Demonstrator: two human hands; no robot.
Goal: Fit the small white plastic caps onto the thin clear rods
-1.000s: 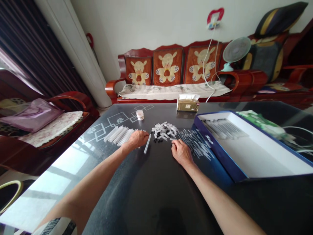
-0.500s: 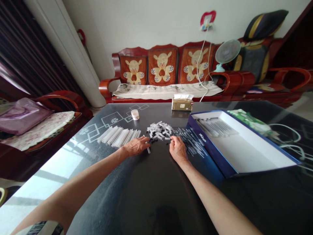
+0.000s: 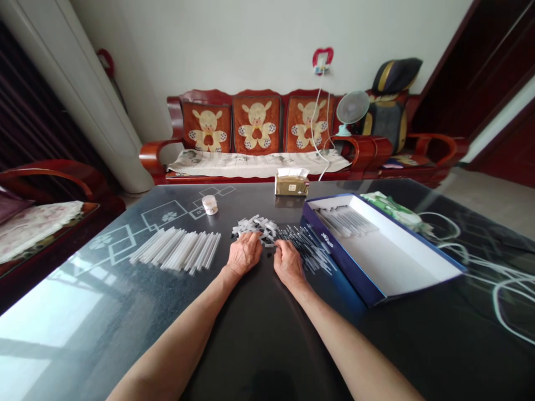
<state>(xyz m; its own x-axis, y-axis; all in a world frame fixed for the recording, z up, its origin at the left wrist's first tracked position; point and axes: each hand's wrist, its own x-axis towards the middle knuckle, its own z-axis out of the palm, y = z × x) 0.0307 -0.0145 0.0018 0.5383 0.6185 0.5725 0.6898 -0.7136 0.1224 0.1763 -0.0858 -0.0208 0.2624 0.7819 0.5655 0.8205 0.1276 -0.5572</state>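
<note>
My left hand [image 3: 244, 253] rests on the dark table [image 3: 259, 334] with its fingers curled down at the near edge of a heap of small white and black parts [image 3: 256, 225]. My right hand [image 3: 287, 260] lies close beside it, fingers bent, touching the near end of a spread of thin clear rods [image 3: 310, 245]. What either hand holds is hidden under the fingers. A row of white tubes [image 3: 178, 249] lies to the left of my left hand.
An open blue box [image 3: 378, 253] with a white inside holds more clear rods at its far end. A small white jar [image 3: 209, 204] and a tissue box [image 3: 291, 182] stand further back. A green packet [image 3: 390, 205] lies behind the box. A red wooden sofa stands beyond.
My left hand moved right from the white tubes to the heap of small parts, close to my right hand. The single tube beside it is no longer visible. The camera swung right.
</note>
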